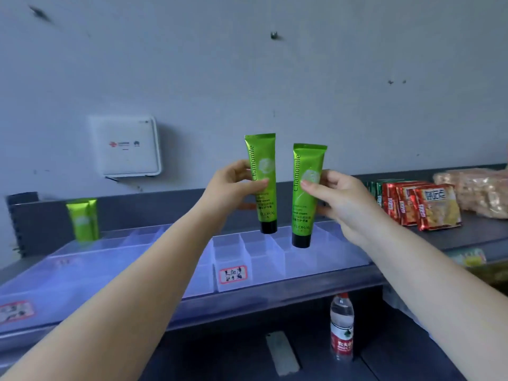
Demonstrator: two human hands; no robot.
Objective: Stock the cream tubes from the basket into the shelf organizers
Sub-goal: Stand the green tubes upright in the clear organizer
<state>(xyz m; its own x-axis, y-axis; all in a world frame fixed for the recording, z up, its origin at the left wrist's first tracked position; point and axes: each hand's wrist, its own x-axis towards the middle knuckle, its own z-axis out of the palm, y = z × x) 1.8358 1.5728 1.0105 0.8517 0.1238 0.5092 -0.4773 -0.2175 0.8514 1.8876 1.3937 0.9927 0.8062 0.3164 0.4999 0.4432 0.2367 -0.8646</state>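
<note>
My left hand [233, 185] grips a green cream tube [262, 160] with a black cap, held upright, cap down. My right hand [338, 196] pinches a second green tube [306, 215] the same way, just to the right of the first. Both tubes hang above the clear shelf organizer [275, 254] with its divided slots. Two more green tubes [82, 220] stand in the far left slots of a second clear organizer [110, 259]. The basket is out of view.
Red snack packets [428, 206] and a bag of pale snacks [478, 191] lie on the shelf to the right. A water bottle [341, 325] stands on the lower shelf. A white box [126, 147] is fixed to the wall behind.
</note>
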